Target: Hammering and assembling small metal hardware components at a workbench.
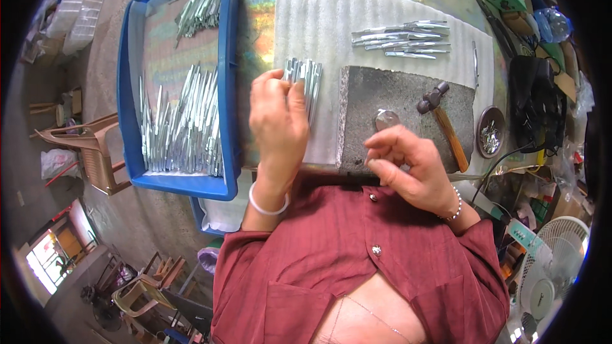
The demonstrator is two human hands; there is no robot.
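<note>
Left hand [278,114] curls over the left side of a bundle of metal strips [307,89]; whether it grips any, I cannot tell. The right hand [411,160] is half curled above the near edge of a stone slab [376,86], thumb and forefinger close together; whether they pinch something small is unclear.

From the left, a blue tray [231,57] holds a smaller far batch [203,9] and a larger near batch [191,121] of similar strips. Beside it on the counter [254,22], a white foam sheet [319,16] lies under the bundle. A round metal disc [386,119] sits on the slab; beyond the slab lie loosely spread strips [401,39]. Farther right come a wooden-handled hammer [449,130], resting on the slab, and a round dish [482,146] of small metal pieces [489,136].
</note>
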